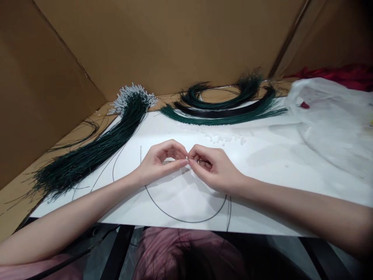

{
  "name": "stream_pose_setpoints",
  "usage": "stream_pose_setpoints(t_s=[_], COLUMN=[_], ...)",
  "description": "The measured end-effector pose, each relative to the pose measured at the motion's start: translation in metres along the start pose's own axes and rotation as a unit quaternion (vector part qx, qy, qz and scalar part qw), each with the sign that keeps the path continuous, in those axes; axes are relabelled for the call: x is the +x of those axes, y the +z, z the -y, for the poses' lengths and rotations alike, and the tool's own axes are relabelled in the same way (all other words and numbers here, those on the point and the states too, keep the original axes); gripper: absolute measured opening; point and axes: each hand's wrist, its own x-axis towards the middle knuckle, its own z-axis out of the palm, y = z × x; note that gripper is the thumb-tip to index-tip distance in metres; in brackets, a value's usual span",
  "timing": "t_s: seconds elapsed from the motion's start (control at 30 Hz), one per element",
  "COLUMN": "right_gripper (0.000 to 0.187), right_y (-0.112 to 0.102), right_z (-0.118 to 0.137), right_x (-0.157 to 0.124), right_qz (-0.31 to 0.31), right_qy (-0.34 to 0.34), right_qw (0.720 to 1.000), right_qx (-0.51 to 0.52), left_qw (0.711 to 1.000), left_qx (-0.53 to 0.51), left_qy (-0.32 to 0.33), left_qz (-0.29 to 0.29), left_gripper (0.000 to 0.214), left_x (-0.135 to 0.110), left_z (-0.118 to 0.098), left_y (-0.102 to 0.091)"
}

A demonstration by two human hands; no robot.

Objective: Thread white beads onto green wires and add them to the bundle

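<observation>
My left hand (166,158) and my right hand (214,165) meet over the middle of the white board (262,210). Thumb and forefinger of each are pinched, tips touching or nearly so. Something tiny and pale shows between the fingertips, too small to name. A thin dark wire (186,221) curves in an arc below both hands; its ends pass behind them, so I cannot tell whether either hand holds it. Just beyond the hands, small white bits (217,138) lie scattered on the board.
At left lies a bundle of dark green wires (101,151) with white beaded-looking tips (131,97). Curved bundles of green and black wires (224,114) rest at the back. A translucent plastic bag (335,120) and red material (335,76) are at right. Cardboard walls (175,42) enclose the back.
</observation>
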Motion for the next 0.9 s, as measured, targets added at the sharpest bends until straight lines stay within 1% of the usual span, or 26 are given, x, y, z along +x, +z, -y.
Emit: stream_pose_setpoints(t_s=[0.1, 0.23, 0.37, 0.57, 0.9], right_gripper=[0.007, 0.006, 0.006, 0.005, 0.006], right_y=[0.0001, 0.0002, 0.0002, 0.0014, 0.0009], right_z=[-0.0004, 0.0001, 0.0006, -0.0006, 0.0010], right_x=[0.0001, 0.0003, 0.0005, 0.0015, 0.0017], right_qz=[-0.006, -0.011, -0.010, -0.003, -0.001], right_qy=[0.009, 0.018, 0.029, 0.040, 0.033], right_qw=[1.000, 1.000, 0.999, 0.999, 0.999], right_qx=[0.001, 0.001, 0.008, 0.000, -0.015], left_qw=[1.000, 1.000, 0.999, 0.999, 0.998], left_qx=[0.018, 0.019, 0.033, 0.038, 0.037], left_qy=[0.001, 0.006, 0.027, 0.028, 0.037], left_qz=[0.000, 0.008, 0.006, 0.016, 0.025], left_gripper=[0.013, 0.015, 0.014, 0.016, 0.015], left_x=[-0.0017, -0.0028, -0.0019, -0.0027, -0.0033], left_z=[-0.0003, 0.0015, 0.0017, 0.0003, 0.0028], left_y=[-0.0007, -0.0028, -0.0021, -0.0015, -0.0030])
